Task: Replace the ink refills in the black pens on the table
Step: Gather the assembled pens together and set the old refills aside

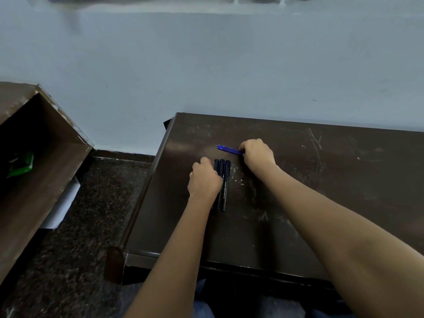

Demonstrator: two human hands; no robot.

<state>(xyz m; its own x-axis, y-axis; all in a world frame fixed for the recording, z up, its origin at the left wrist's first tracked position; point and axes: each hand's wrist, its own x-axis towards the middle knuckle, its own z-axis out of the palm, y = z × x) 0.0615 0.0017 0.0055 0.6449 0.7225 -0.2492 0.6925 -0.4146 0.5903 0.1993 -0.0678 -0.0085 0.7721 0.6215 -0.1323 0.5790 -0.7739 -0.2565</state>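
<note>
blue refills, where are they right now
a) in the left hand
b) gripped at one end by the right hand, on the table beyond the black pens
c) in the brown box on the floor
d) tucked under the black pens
B: the right hand grips the blue refills at their right end, on the table beyond the black pens, over which the left hand curls.

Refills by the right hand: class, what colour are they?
The refills are blue, clearest in the head view.
</note>
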